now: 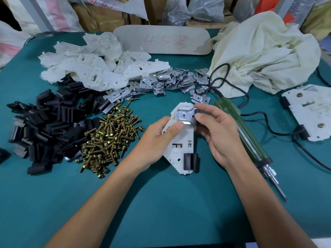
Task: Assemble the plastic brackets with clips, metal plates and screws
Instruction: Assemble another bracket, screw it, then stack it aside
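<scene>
In the centre of the frame the white plastic bracket (180,140) is held a little above the green table (161,203), with its long side running up and down the frame. A metal plate (185,116) sits on its upper end, and a black clip (190,161) is fitted on its lower right edge. The left hand (157,140) grips the bracket from the left side, with the thumb lying on the face just under the plate. The right hand (216,133) pinches the right edge of the plate between thumb and fingers. Just to the left lies the pile of screws (109,140), and further left the heap of black clips (48,126). Above them, in the upper left, is the heap of white brackets (100,63), and beside it the loose metal plates (170,81). A green electric screwdriver (241,133) lies right of the hands. A cream cloth (265,54) fills the upper right, and an assembled bracket (308,111) lies at the right edge.
</scene>
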### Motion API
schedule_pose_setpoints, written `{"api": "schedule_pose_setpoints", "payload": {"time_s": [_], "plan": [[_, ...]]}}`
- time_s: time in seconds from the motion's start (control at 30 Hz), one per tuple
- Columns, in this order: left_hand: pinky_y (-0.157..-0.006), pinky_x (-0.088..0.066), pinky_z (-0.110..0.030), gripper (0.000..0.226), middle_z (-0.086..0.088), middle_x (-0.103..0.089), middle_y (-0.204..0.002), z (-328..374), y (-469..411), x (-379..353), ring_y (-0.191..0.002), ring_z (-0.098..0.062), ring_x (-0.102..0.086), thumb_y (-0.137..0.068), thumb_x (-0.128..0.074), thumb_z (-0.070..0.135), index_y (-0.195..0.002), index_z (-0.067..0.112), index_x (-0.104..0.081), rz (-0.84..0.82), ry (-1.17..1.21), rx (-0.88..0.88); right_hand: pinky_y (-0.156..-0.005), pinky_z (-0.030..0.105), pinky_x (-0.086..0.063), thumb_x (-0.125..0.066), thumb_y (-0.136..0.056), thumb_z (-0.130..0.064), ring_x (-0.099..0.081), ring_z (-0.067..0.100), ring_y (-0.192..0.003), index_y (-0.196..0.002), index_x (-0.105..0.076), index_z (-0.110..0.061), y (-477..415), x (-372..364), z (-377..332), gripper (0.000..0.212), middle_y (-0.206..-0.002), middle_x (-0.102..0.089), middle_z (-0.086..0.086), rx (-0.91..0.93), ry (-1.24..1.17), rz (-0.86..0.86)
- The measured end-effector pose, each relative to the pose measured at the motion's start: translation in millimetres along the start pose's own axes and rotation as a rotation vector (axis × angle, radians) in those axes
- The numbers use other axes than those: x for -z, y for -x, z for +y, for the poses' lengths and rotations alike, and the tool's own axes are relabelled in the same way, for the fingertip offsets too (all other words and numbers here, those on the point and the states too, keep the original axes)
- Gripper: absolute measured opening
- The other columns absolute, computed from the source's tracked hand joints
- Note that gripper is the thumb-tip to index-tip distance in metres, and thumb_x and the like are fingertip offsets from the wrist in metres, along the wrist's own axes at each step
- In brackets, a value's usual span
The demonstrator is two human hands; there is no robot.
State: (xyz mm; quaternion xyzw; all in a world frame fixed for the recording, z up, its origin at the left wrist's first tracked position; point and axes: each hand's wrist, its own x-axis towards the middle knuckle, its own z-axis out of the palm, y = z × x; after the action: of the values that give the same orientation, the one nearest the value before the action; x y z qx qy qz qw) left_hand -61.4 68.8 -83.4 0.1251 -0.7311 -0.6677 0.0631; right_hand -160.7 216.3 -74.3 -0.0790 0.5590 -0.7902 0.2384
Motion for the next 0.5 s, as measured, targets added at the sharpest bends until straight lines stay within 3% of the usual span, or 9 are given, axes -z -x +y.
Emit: {"api": "schedule_pose_setpoints", "payload": {"time_s": [0.1, 0.23, 0.37, 0.43, 0.5], "plan": [[-0.097, -0.047, -0.054, 0.041, -0.012, -0.069, -0.112, 0.4, 0.0, 0.4, -0.101, -0.029, -0.065, -0.094, -0.055, 0.056, -0.114, 0.023, -0.069, 0.001, -0.026, -0.001, -0.068, 0.025, -0.06, -0.06, -0.097, 0.006, -0.071, 0.014, -0.072, -0.107, -0.071, -0.009, 0.6, 0.5, 0.6, 0.021, -0.084, -0.078, 0.006, -0.001, -0.002, -0.009], [-0.096, -0.05, -0.042, 0.038, 0.001, -0.073, -0.113, 1.9, 1.4, 1.5, -0.106, -0.021, -0.066, -0.1, -0.048, 0.049, -0.12, 0.024, -0.067, -0.019, -0.071, -0.007, -0.068, 0.026, -0.06, -0.062, -0.096, 0.005, -0.069, 0.015, -0.07, -0.109, -0.07, -0.009, 1.8, 1.5, 1.3, 0.021, -0.088, -0.079, 0.007, 0.0, 0.004, -0.024], [-0.1, -0.043, -0.061, 0.044, -0.026, -0.062, -0.12, 1.2, 2.1, 2.7, -0.107, -0.04, -0.059, -0.103, -0.041, 0.047, -0.123, 0.015, -0.064, -0.051, -0.097, -0.031, -0.073, 0.027, -0.06, -0.065, -0.096, 0.002, -0.068, 0.016, -0.073, -0.108, -0.07, -0.014, 3.6, 2.3, 1.4, 0.021, -0.086, -0.077, 0.006, 0.018, 0.026, -0.046], [-0.102, -0.041, -0.06, 0.043, -0.025, -0.062, -0.123, 1.5, 2.7, 2.4, -0.112, -0.039, -0.058, -0.105, -0.039, 0.044, -0.126, 0.014, -0.062, -0.063, -0.103, -0.028, -0.073, 0.026, -0.06, -0.066, -0.095, 0.0, -0.069, 0.014, -0.077, -0.106, -0.071, -0.017, 4.8, 1.6, 1.3, 0.021, -0.085, -0.077, 0.004, 0.036, 0.041, -0.067], [-0.107, -0.043, -0.047, 0.041, -0.012, -0.066, -0.126, 0.2, 3.2, 2.0, -0.118, -0.028, -0.06, -0.108, -0.036, 0.037, -0.131, 0.014, -0.061, -0.075, -0.097, -0.027, -0.073, 0.024, -0.059, -0.066, -0.095, -0.001, -0.07, 0.013, -0.08, -0.105, -0.072, -0.018, 6.1, 0.7, 0.7, 0.021, -0.087, -0.077, 0.003, 0.046, 0.046, -0.088]]}}
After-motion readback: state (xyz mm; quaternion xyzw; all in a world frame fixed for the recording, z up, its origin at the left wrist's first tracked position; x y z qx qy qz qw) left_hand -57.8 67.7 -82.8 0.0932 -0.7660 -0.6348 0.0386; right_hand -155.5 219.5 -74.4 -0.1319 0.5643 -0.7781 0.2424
